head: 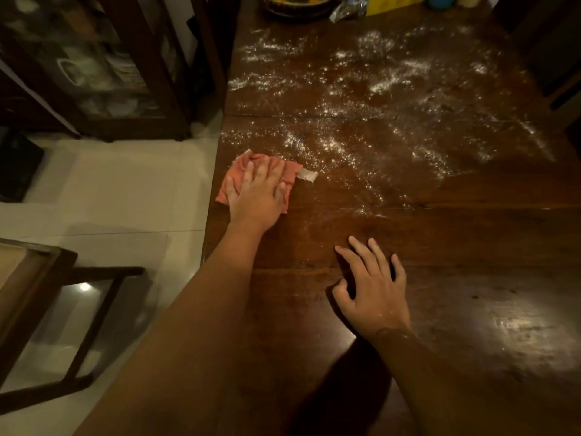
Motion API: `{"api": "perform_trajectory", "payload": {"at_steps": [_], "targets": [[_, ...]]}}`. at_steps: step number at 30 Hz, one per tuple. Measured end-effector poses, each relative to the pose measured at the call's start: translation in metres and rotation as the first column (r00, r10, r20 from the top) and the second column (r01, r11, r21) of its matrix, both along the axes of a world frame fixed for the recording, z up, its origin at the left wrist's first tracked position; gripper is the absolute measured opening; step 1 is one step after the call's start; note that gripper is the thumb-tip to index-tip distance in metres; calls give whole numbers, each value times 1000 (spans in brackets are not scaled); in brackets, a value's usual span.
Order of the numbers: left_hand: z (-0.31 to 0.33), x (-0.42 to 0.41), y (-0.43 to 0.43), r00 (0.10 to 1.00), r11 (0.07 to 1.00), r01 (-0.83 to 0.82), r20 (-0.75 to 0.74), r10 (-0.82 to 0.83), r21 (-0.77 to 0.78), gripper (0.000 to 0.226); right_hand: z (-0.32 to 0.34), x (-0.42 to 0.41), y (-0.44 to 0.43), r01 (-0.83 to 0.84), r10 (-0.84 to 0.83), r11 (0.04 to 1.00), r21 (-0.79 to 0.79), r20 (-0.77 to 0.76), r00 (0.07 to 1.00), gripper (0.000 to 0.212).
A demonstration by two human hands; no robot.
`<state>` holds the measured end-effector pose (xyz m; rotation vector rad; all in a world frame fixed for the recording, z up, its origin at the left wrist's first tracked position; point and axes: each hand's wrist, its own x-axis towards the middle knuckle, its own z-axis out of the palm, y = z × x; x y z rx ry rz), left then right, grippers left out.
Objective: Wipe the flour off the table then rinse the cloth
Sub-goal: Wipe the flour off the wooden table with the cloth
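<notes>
Closest in, the right hand (pixel 374 287) rests on the dark wooden table (pixel 471 247), fingers straight and spread. Beyond it the left hand (pixel 257 193) presses flat on the pink cloth (pixel 292 171), fingers slightly apart. Flour (pixel 377 127) is scattered past those fingertips and to their right. Pale floor tiles (pixel 125 190) and a glass-fronted cabinet (pixel 103 67) lie to the left. A basket (pixel 295 7) at the far edge is cut off.

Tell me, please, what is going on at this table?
A person is wiping flour off a dark wooden table. The left hand presses a pink cloth flat near the table's left edge; the right hand rests open on bare wood closer in. Most of the flour lies scattered across the far half, not yet wiped.
</notes>
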<state>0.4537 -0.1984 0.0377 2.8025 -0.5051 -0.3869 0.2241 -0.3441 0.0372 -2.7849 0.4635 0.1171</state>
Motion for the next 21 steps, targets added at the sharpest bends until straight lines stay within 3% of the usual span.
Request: {"api": "perform_trajectory", "payload": {"at_steps": [3, 8, 10, 13, 17, 21], "targets": [[2, -16, -11, 999, 999, 44, -9, -44, 30, 53, 0, 0, 0, -6, 6, 1000, -2, -6, 1000, 61], [8, -89, -6, 917, 917, 398, 31, -398, 2, 51, -1, 1, 2, 5, -5, 1000, -17, 16, 1000, 61], [6, -91, 7, 924, 924, 381, 32, -381, -15, 48, -1, 1, 2, 8, -8, 1000, -15, 23, 1000, 61], [1, -62, 7, 973, 974, 226, 56, -224, -36, 48, -1, 1, 1, 8, -8, 1000, 1, 30, 1000, 61], [1, -32, -44, 999, 999, 50, -5, -50, 11, 50, 0, 1, 0, 1, -1, 1000, -2, 4, 1000, 62], [4, -42, -77, 976, 975, 218, -12, -218, 33, 51, -1, 0, -1, -4, 4, 1000, -5, 2, 1000, 63]]}}
